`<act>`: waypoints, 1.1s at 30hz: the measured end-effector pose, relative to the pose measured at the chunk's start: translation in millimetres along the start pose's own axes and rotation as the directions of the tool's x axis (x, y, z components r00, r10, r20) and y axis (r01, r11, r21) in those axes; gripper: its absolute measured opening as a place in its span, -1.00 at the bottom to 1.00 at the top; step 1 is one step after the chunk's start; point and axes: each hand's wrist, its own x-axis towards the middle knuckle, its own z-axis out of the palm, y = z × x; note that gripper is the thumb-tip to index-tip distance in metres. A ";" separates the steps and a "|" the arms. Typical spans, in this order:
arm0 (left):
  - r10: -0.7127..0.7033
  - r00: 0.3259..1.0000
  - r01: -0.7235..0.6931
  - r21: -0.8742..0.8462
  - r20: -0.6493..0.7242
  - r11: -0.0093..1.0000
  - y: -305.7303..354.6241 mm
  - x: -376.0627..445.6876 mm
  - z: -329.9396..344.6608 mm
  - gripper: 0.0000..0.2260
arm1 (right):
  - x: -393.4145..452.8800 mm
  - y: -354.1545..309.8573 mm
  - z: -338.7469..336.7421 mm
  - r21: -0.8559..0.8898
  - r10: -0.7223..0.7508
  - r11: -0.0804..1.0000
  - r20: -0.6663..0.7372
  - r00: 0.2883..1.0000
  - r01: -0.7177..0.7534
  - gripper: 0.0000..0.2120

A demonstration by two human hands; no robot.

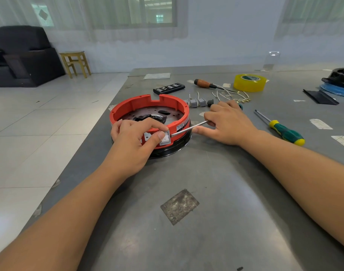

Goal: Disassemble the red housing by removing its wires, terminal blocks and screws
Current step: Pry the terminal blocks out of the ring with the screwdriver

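A person works at a grey metal table (216,192), where the red housing (147,106) sits near the left edge on a black base. The left hand (134,141) curls over the housing's near rim, index finger and thumb pinching a small white switch (166,138) set in its wall. The right hand (226,124), just right of the housing, grips a screwdriver (188,128) whose metal shaft reaches to the switch's edge. Behind the hands lie grey terminal blocks (197,102) and loose wires (233,95); farther off rest yellow tape (249,83), a wooden-handled screwdriver (208,84) and a green-and-yellow screwdriver (284,132).
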 end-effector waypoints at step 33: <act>0.044 0.983 -0.045 -0.002 -0.177 0.999 4.3 -2.9 10.3 -0.89 | -45.7 7.8 -30.9 -0.364 0.612 0.777 0.246 0.752 -0.513 -0.76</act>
